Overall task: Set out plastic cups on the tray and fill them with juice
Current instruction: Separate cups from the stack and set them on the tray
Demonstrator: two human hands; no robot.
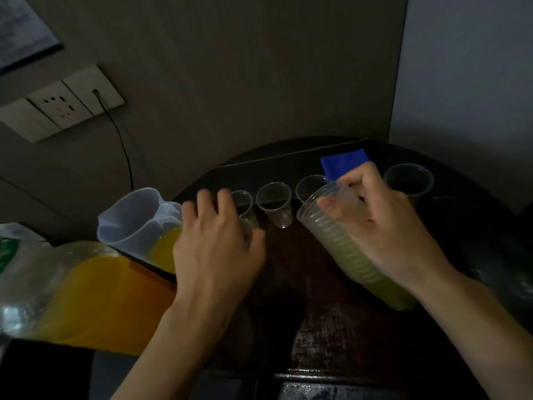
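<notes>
On the dark round tray [317, 307], several clear plastic cups stand in a row along the far side: one [274, 203] in the middle, one [310, 187] partly behind the stack, and one [409, 180] at the far right. My left hand [216, 249] grips another clear cup [245, 207] at the left end of the row. My right hand [386, 226] holds a tilted stack of nested cups [337, 241], its mouth facing up and left. A clear pitcher [135, 220] holding some orange juice stands left of my left hand.
A large plastic bottle of orange juice [86, 290] lies at the near left, next to a plastic bag [11, 243]. A blue cloth [343, 164] lies behind the cups. The wall behind has a socket panel [60, 105] with a black cable hanging down.
</notes>
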